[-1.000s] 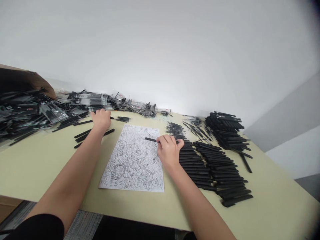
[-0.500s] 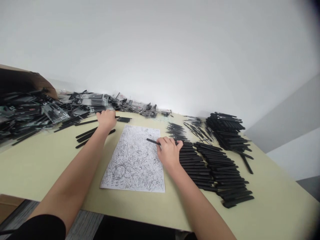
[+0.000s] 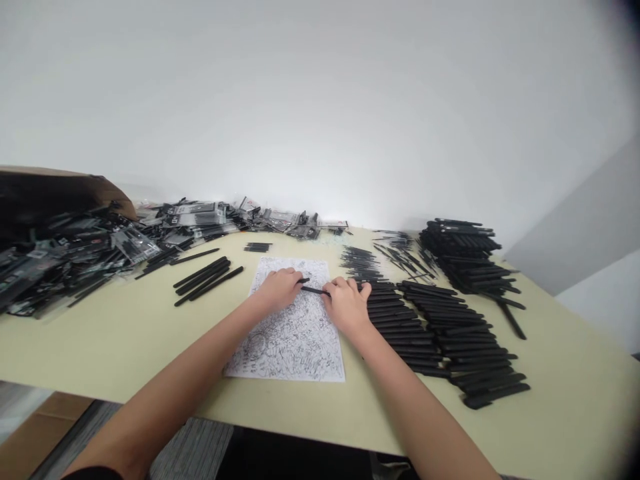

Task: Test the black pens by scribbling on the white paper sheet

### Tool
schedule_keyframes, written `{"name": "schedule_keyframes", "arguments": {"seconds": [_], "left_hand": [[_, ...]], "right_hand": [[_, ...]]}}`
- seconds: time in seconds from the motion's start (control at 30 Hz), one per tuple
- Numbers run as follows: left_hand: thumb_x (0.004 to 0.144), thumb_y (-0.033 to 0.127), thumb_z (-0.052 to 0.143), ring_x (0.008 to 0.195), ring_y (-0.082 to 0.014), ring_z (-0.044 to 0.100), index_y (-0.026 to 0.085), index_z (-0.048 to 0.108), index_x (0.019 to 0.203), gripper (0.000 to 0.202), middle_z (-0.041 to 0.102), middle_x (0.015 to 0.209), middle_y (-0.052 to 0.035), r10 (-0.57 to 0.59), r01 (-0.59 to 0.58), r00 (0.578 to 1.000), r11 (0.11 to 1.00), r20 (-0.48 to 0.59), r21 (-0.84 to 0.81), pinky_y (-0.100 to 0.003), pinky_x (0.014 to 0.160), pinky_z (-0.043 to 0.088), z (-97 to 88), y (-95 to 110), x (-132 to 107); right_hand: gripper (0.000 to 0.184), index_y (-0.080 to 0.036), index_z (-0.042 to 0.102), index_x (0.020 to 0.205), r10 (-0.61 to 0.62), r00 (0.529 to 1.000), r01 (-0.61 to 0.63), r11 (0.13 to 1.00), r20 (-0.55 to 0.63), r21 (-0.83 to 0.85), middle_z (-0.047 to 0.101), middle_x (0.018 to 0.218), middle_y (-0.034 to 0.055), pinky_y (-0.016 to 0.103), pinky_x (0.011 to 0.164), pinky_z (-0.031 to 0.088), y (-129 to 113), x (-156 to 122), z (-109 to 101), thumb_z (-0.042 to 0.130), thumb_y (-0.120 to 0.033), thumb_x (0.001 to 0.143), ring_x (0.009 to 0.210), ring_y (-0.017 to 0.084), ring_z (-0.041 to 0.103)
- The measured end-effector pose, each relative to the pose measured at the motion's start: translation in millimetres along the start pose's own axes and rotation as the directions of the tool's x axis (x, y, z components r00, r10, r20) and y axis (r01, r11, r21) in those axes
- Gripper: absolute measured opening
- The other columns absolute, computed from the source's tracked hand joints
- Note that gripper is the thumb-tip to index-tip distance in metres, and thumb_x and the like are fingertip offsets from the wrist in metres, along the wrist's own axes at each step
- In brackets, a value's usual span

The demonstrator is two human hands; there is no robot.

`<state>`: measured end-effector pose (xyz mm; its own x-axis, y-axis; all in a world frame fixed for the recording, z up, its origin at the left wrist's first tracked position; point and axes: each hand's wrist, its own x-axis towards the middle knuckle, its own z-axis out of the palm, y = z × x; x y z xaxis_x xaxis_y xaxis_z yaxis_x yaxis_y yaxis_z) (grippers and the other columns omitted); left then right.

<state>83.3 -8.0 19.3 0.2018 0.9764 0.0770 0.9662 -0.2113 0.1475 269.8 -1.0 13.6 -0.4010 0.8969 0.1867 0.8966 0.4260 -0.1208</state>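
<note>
Over the scribbled sheet of paper (image 3: 295,347), my two hands are close together. My right hand (image 3: 349,305) is closed on a slim black pen (image 3: 316,290) at the sheet's right edge, and the pen points left. My left hand (image 3: 279,291) is closed, with a short black piece (image 3: 304,281) poking out of its fingertips; whether it is a cap or another part I cannot make out. The pen's left end reaches the left fingertips; whether they touch is unclear. Left of the sheet lie several black pens (image 3: 207,279), and beyond it a few short black pieces (image 3: 257,247).
Rows of black pens (image 3: 470,333) lie at the right, with a stacked heap of pens (image 3: 457,243) behind. Thin refill-like sticks (image 3: 361,261) lie beyond my right hand. Plastic packets (image 3: 195,217) line the wall. A cardboard box (image 3: 113,190) spills packets at the left.
My left hand has come from the far left, by the packets, to the paper beside my right hand. My right hand still holds the pen. The view has shifted slightly.
</note>
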Motion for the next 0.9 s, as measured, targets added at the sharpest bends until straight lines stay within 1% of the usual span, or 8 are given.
{"name": "schedule_keyframes", "arguments": {"seconds": [0.13, 0.27, 0.33, 0.47, 0.57, 0.67, 0.77, 0.9], "left_hand": [[0.096, 0.027, 0.035, 0.106, -0.0262, 0.054, 0.018, 0.058, 0.111, 0.029, 0.059, 0.113, -0.0116, 0.019, -0.017, 0.998, 1.000, -0.053, 0.026, -0.042, 0.089, 0.044, 12.9, -0.1, -11.3], [0.096, 0.026, 0.035, 0.106, -0.0270, 0.053, 0.018, 0.056, 0.113, 0.028, 0.058, 0.114, -0.0116, 0.026, -0.025, 0.996, 1.000, -0.083, 0.015, -0.044, 0.090, 0.042, 17.8, -0.1, -12.8], [0.096, 0.026, 0.035, 0.107, -0.0269, 0.053, 0.019, 0.056, 0.113, 0.027, 0.058, 0.115, -0.0111, 0.018, -0.019, 0.996, 1.000, -0.082, -0.011, -0.044, 0.091, 0.041, 17.8, 0.4, -12.5], [0.096, 0.025, 0.037, 0.109, -0.0264, 0.053, 0.020, 0.057, 0.112, 0.026, 0.058, 0.115, -0.0103, 0.003, -0.008, 0.997, 0.998, -0.080, -0.055, -0.043, 0.093, 0.040, 16.9, 0.0, -12.7], [0.095, 0.025, 0.037, 0.109, -0.0272, 0.052, 0.019, 0.057, 0.113, 0.027, 0.058, 0.116, -0.0108, 0.004, -0.010, 0.997, 0.997, -0.081, -0.083, -0.045, 0.093, 0.040, 17.7, -1.3, -12.7], [0.096, 0.025, 0.036, 0.109, -0.0277, 0.052, 0.019, 0.057, 0.113, 0.028, 0.058, 0.117, -0.0112, 0.011, -0.018, 0.997, 0.996, -0.082, -0.088, -0.046, 0.094, 0.039, 19.3, -2.3, -12.3], [0.095, 0.025, 0.037, 0.109, -0.0275, 0.052, 0.019, 0.057, 0.113, 0.027, 0.058, 0.117, -0.0109, 0.010, -0.017, 0.996, 0.997, -0.089, -0.080, -0.045, 0.093, 0.039, 20.6, -2.6, -12.1], [0.095, 0.025, 0.038, 0.108, -0.0273, 0.052, 0.019, 0.057, 0.110, 0.025, 0.058, 0.116, -0.0103, 0.007, -0.014, 0.996, 0.997, -0.093, -0.080, -0.045, 0.092, 0.040, 21.1, -2.7, -12.2]], "right_hand": [[0.026, -0.026, 0.070, 0.105, 0.000, 0.999, 0.001, 1.000, -0.037, 0.004, 0.064, 0.114, 0.0092, 0.053, 0.095, 0.022, 3.6, 0.9, 2.0, 0.046, -0.029, 0.095, 0.106, 0.027, 0.049], [0.025, -0.025, 0.070, 0.104, 0.040, 0.995, -0.037, 0.999, -0.090, 0.027, 0.065, 0.111, 0.0091, 0.053, 0.093, 0.025, 12.9, 4.0, -1.0, 0.047, -0.025, 0.094, 0.103, 0.027, 0.051], [0.025, -0.025, 0.070, 0.103, 0.087, 0.991, -0.083, 0.995, -0.099, 0.046, 0.065, 0.111, 0.0082, 0.053, 0.092, 0.026, 21.9, 6.9, -5.8, 0.047, -0.023, 0.093, 0.103, 0.027, 0.053], [0.027, -0.027, 0.068, 0.105, 0.258, 0.963, -0.252, 0.964, -0.073, 0.088, 0.065, 0.113, 0.0074, 0.052, 0.090, 0.030, 48.3, 16.1, -18.8, 0.044, -0.024, 0.093, 0.102, 0.026, 0.056], [0.030, -0.027, 0.067, 0.110, 0.333, 0.943, -0.333, 0.943, -0.021, 0.028, 0.064, 0.119, 0.0087, 0.053, 0.092, 0.032, 70.5, 27.0, -26.0, 0.044, -0.020, 0.091, 0.107, 0.028, 0.057], [0.040, -0.026, 0.062, 0.122, 0.297, 0.950, -0.290, 0.953, 0.097, -0.085, 0.058, 0.131, 0.0104, 0.051, 0.093, 0.036, 90.1, 42.5, -28.8, 0.045, -0.015, 0.087, 0.114, 0.031, 0.055], [0.055, -0.026, 0.053, 0.135, 0.208, 0.953, -0.175, 0.972, 0.222, -0.157, 0.051, 0.141, 0.0107, 0.046, 0.094, 0.040, 104.2, 60.2, -28.2, 0.045, -0.009, 0.083, 0.123, 0.030, 0.051], [0.063, -0.027, 0.050, 0.139, 0.174, 0.938, -0.128, 0.978, 0.301, -0.166, 0.048, 0.144, 0.0106, 0.042, 0.093, 0.043, 113.0, 79.3, -24.2, 0.050, -0.008, 0.079, 0.124, 0.029, 0.051]]}}
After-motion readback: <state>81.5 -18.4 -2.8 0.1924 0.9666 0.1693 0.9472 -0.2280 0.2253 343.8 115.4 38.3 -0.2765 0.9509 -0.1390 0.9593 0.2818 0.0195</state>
